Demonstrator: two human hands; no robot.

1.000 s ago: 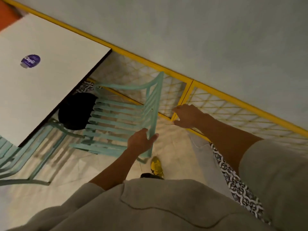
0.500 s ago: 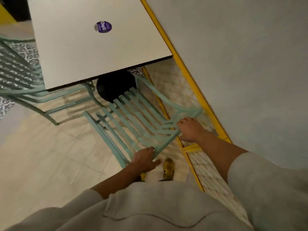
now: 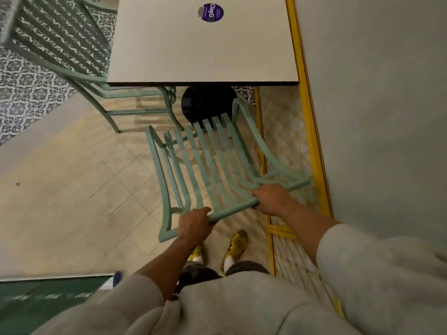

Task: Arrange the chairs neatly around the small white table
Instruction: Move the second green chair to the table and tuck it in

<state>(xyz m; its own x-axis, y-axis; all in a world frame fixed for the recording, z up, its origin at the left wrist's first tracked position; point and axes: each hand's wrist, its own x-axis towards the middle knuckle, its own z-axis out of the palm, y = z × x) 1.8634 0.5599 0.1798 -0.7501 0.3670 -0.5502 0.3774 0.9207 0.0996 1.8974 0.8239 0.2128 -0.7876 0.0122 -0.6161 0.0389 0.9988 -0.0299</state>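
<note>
A mint-green slatted chair [image 3: 205, 165] stands in front of me, its seat pointing at the near edge of the small white table [image 3: 193, 49]. My left hand [image 3: 194, 224] grips the left part of the chair's top back rail. My right hand [image 3: 272, 199] grips the same rail further right. The front of the seat reaches the table's round black base [image 3: 205, 102]. A second mint-green chair [image 3: 72, 44] sits at the table's left side, partly tucked under the top.
A purple round sticker [image 3: 212, 12] lies on the tabletop. A yellow-framed mesh barrier [image 3: 312, 131] and a grey wall [image 3: 387, 93] run close along the right. Patterned tiles [image 3: 24, 88] lie to the left, a green mat [image 3: 48, 301] at bottom left. My yellow shoes [image 3: 235, 245] stand behind the chair.
The chair has swung round so its seat now faces the table squarely. My right hand went from the barrier onto the back rail. Both hands now hold the rail.
</note>
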